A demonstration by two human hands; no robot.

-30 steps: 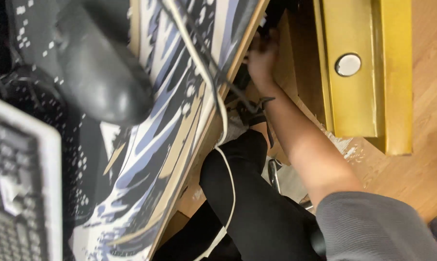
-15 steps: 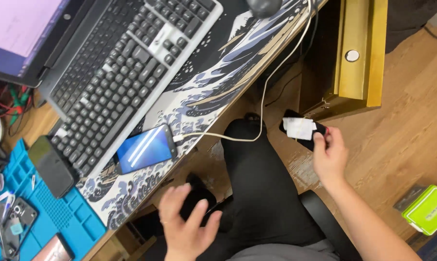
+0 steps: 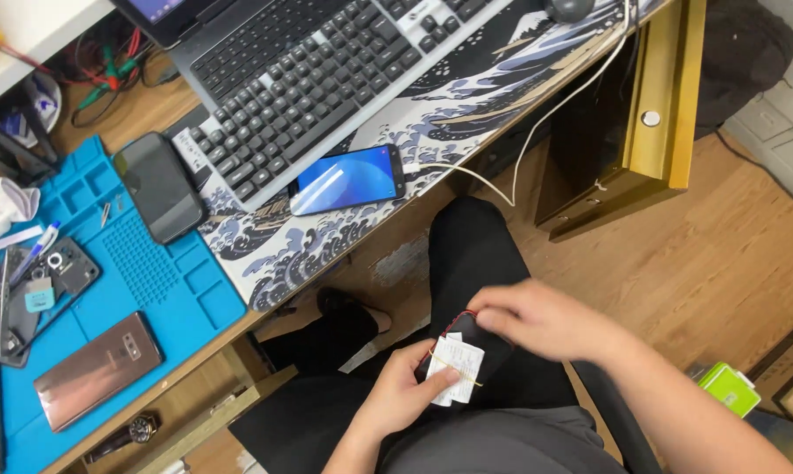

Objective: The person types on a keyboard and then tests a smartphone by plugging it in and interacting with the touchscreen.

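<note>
Right now, in the head view, both your hands meet over your lap, below the desk edge. Your left hand (image 3: 403, 393) cradles a dark phone (image 3: 475, 344) from underneath, fingers curled about its lower end and the thumb pressed flat on a white slip (image 3: 456, 369) bound to it by a thin yellow band (image 3: 460, 376). Your right hand (image 3: 541, 318) covers the upper end, fingers bent and closed over the edge; a bit of red shows at that corner, though you cannot tell what it is.

The phone looks stiff, flat and light, with smooth faces that may slip, and likely fragile if dropped to the wooden floor (image 3: 721, 254). Hold it by the long edges, not by the slip, which is soft paper and would likely tear or slide under the band.

Up on the desk, a lit phone (image 3: 347, 178) lies on the wave-print mat (image 3: 466, 96), touching a white cable (image 3: 537, 132), just beside the keyboard (image 3: 317, 70). Further left, a blue work mat (image 3: 177, 281) carries a black phone (image 3: 160, 186) and a copper phone (image 3: 98, 370). A green box (image 3: 728, 388) sits on the floor near your right arm.
</note>
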